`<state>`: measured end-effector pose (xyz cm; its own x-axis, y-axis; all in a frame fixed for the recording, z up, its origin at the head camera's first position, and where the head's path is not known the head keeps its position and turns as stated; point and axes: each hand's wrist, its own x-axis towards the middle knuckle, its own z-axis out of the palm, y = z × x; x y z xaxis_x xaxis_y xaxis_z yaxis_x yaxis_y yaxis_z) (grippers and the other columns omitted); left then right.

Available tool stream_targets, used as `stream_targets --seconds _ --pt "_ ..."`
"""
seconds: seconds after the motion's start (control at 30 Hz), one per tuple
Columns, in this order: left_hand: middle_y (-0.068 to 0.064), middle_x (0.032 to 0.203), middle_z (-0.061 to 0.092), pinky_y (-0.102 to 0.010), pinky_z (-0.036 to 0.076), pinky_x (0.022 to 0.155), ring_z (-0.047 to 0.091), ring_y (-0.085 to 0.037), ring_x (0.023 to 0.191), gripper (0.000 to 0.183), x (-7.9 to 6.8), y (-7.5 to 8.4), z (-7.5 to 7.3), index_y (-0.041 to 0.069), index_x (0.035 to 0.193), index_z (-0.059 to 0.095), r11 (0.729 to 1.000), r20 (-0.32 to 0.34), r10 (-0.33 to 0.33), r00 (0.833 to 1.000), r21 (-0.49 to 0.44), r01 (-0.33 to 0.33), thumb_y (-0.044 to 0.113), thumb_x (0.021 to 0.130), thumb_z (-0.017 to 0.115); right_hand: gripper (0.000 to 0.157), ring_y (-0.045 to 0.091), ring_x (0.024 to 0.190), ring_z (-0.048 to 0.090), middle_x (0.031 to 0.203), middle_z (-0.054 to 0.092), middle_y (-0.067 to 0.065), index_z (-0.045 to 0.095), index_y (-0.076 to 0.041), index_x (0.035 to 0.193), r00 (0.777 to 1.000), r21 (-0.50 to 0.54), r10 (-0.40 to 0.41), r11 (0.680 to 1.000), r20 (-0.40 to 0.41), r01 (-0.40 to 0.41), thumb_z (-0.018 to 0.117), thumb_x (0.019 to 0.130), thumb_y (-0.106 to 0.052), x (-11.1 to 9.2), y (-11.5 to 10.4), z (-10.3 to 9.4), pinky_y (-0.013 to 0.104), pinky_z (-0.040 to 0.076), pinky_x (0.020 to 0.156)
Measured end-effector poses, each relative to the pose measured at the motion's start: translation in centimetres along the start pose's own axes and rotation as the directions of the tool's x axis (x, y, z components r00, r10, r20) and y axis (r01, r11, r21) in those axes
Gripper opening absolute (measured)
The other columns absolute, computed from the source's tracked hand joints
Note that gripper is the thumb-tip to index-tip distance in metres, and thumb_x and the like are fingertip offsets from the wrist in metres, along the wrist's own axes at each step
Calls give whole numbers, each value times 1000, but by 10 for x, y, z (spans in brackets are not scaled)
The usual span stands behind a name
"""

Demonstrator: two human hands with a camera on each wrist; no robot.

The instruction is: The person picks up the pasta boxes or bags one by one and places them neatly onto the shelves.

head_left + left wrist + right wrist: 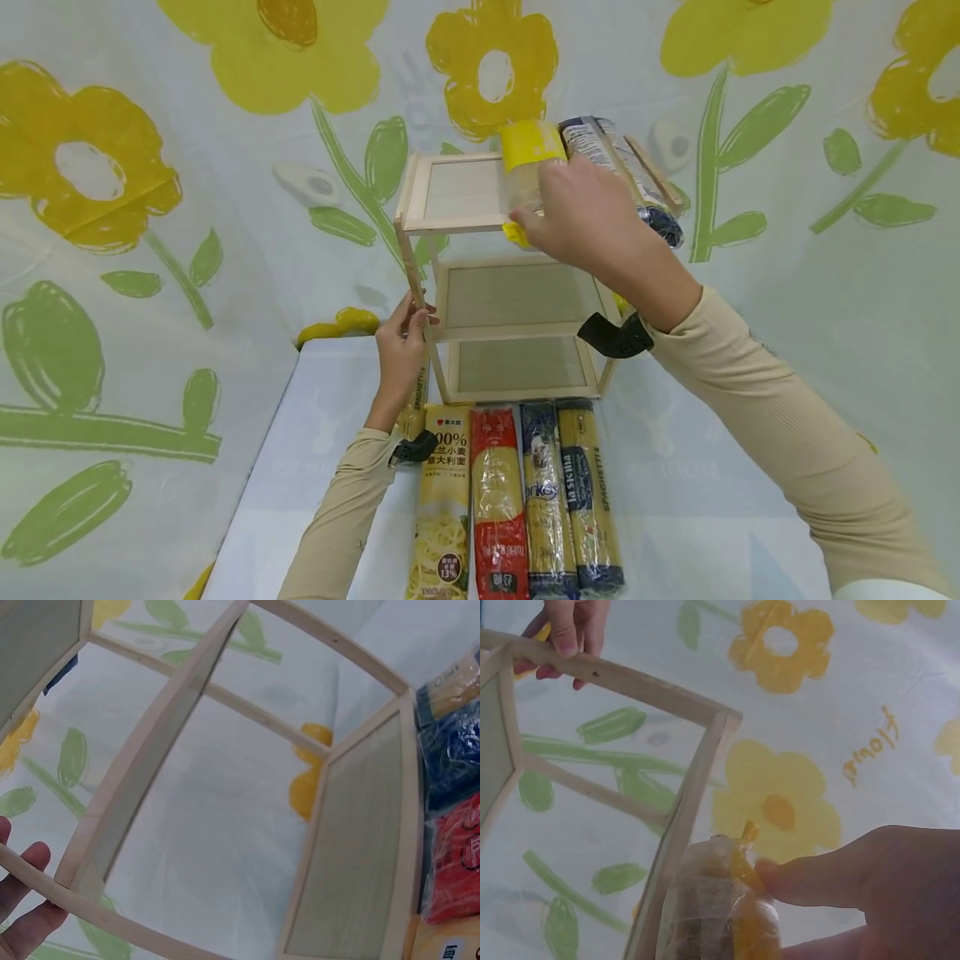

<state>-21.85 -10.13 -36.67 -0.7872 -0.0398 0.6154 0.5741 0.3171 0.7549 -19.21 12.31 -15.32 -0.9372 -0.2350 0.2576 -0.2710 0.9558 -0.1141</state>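
Note:
A three-tier wooden shelf rack stands on the white table. My left hand holds its left upright, thumb and fingers around the wood, as the left wrist view also shows at the wooden post. On the top tier, my right hand grips a yellow-and-clear pasta packet. In the right wrist view the thumb presses the near end of this packet, which lies along the rack's top edge. Right beside it on the top tier is a dark blue pasta packet, partly hidden by my right hand.
Before the rack several pasta packets lie side by side: a yellow one, a red one and blue-ended ones. Another spaghetti packet lies behind my left wrist. A flower-printed cloth hangs close behind the rack.

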Motion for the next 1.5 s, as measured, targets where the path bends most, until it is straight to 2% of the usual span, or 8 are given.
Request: stream_targets --seconds 0.13,0.23,0.33,0.5,0.7,1.03,1.17,1.5 --pt "-28 97 64 -54 49 69 64 -42 85 36 -1 -1 -1 -7 131 51 1000 2 1 1000 -13 -1 0 97 48 34 28 69 46 74 45 12 50 -2 82 993 5 -43 999 -111 44 54 94 -34 -10 -1 4 38 39 54" --pt "-28 97 64 -49 49 65 65 -42 84 36 -2 -2 -1 -7 132 51 1000 -2 7 1000 -12 -7 -2 96 48 33 28 65 47 72 46 11 52 -2 85 983 4 -51 999 -174 53 57 92 -33 -18 -1 5 37 39 50" --pt "-27 97 65 -43 49 64 65 -41 84 36 -2 -3 -1 -7 132 51 1000 -5 14 1000 -13 -14 -2 96 48 33 27 66 49 79 52 12 58 -2 98 977 26 -53 998 -208 59 60 91 -34 -26 1 4 37 40 50" --pt "-26 96 65 -50 51 66 65 -41 83 35 0 -6 1 -7 131 51 999 -2 22 1000 -24 -22 -1 97 48 38 30 75 53 98 59 16 61 -4 115 963 40 -77 995 -259 90 60 90 -33 -44 6 1 43 45 53" --pt "-26 96 64 -55 50 65 64 -42 83 35 0 -5 1 -6 131 52 999 -3 28 1000 -28 -28 0 97 48 39 31 77 54 107 58 19 60 -4 117 957 66 -99 990 -274 122 64 88 -30 -65 13 3 43 47 52" --pt "-26 95 65 -44 50 60 65 -41 82 34 2 -6 2 -7 129 53 999 -13 49 999 -22 -49 -2 96 49 33 31 98 53 109 60 14 66 -6 110 926 147 -122 972 -357 185 71 84 -25 -89 29 18 46 46 57" --pt "-28 94 64 -54 50 64 64 -43 80 32 3 -6 3 -9 127 54 998 -16 61 998 -23 -61 -3 96 49 33 31 97 52 110 59 15 66 -5 109 920 161 -123 968 -372 194 72 84 -25 -96 32 21 44 46 58" --pt "-27 92 65 -47 50 64 65 -41 81 30 3 -3 2 -10 124 55 999 -24 47 999 -3 -47 -2 96 50 35 30 81 58 107 61 14 66 -6 109 917 170 -128 964 -378 204 75 79 -21 -119 37 33 40 43 54"
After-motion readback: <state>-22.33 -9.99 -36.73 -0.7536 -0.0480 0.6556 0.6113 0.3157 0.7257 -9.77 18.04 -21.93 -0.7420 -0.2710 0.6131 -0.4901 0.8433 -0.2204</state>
